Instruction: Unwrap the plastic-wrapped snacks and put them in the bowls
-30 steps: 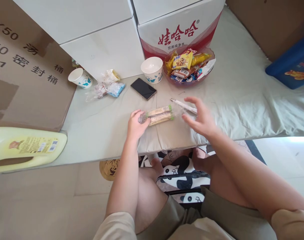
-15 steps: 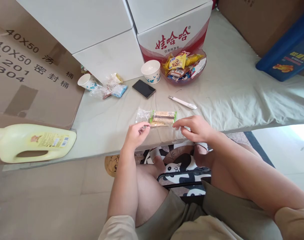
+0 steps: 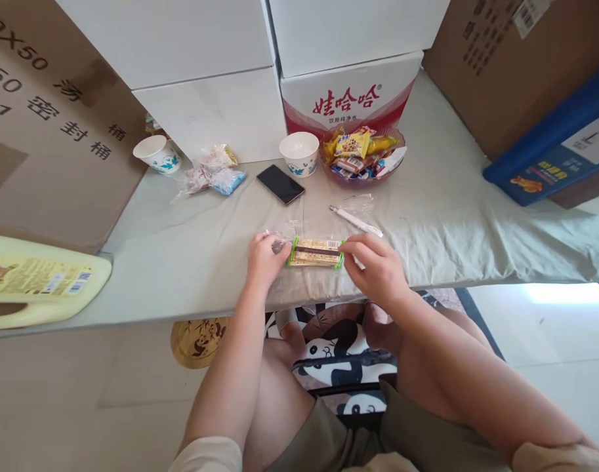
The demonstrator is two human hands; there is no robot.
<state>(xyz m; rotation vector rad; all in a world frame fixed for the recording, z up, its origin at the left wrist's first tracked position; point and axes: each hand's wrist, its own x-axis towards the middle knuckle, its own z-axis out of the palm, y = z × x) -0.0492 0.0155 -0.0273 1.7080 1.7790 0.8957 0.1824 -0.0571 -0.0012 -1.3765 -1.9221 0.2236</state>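
Note:
A biscuit pack [image 3: 317, 253] in a clear wrapper with green ends, a dark band and a barcode lies near the front edge of the cloth-covered surface. My left hand [image 3: 267, 259] is closed, its thumb and fingers pinching the left end. At the other end, my right hand [image 3: 375, 265] has its fingertips closed on the green edge. Thin clear plastic film shows around the pack and by my left fingers; its full outline is hard to make out. Just beyond my right hand lies a white pen-like tool [image 3: 357, 221], with clear film [image 3: 362, 202] beside it.
Behind are a phone [image 3: 281, 184], a paper bowl [image 3: 299, 155], a glass bowl [image 3: 363, 172] of wrapped snacks, a paper cup [image 3: 157, 155] and crumpled wrappers [image 3: 210, 176]. Cartons [image 3: 353, 98] stand at the back, a yellow jug [image 3: 43, 285] left, a blue container [image 3: 540, 160] right.
My right fingers have closed on the pack's right end, and my left hand now grips the left end. Clear film now shows by the pen-like tool. The camera view has shifted.

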